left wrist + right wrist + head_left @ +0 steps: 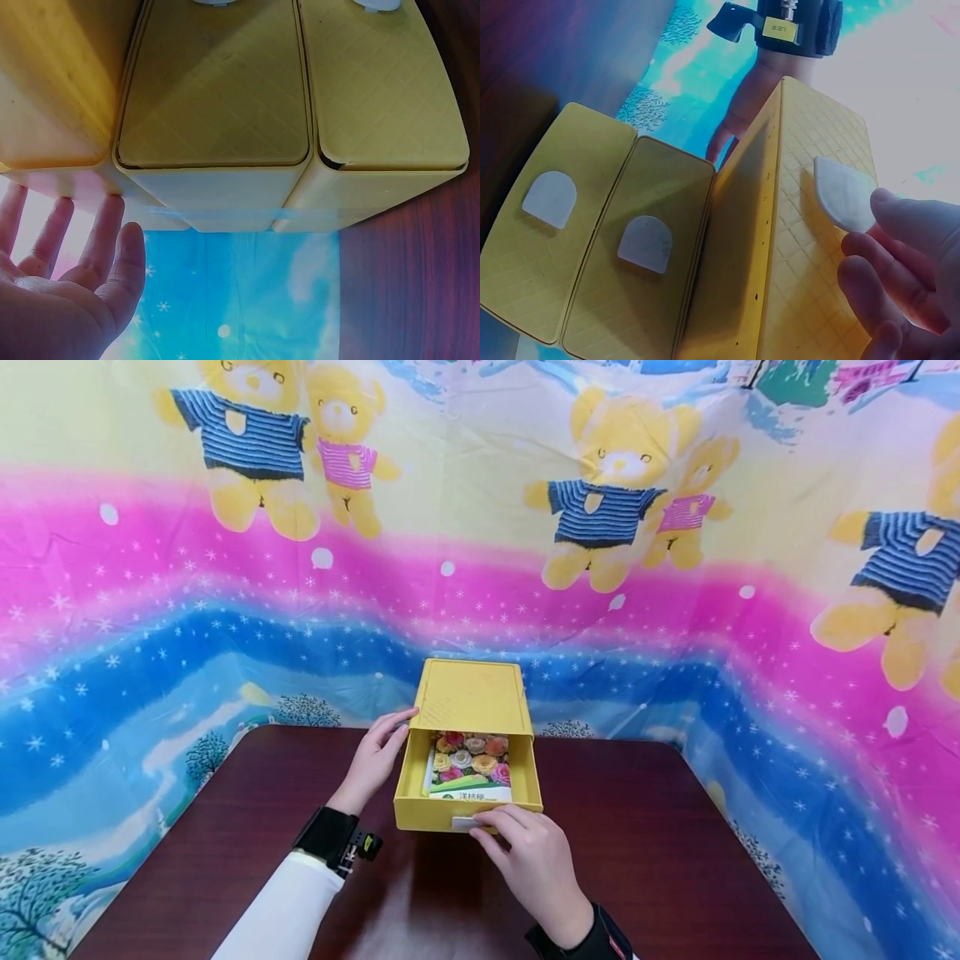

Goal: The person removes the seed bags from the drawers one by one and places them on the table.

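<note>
A yellow plastic drawer unit (472, 693) stands on the table with its top drawer (420, 817) pulled out. Inside the drawer lies a packet (471, 767) printed with colourful flowers and a white strip of lettering. My right hand (528, 852) pinches the white handle (843, 193) on that drawer's front, with the thumb and fingers at its edge. My left hand (373, 764) touches the left side of the unit, its fingers fairly straight against the wall in the left wrist view. Two lower drawers (600, 247) with white handles are pushed in.
The dark red-brown table (622, 835) extends around the unit. Behind it hangs a cloth (480, 602) patterned with bears and snowflakes, close to the table's back edge. Black bands (327, 837) circle both wrists.
</note>
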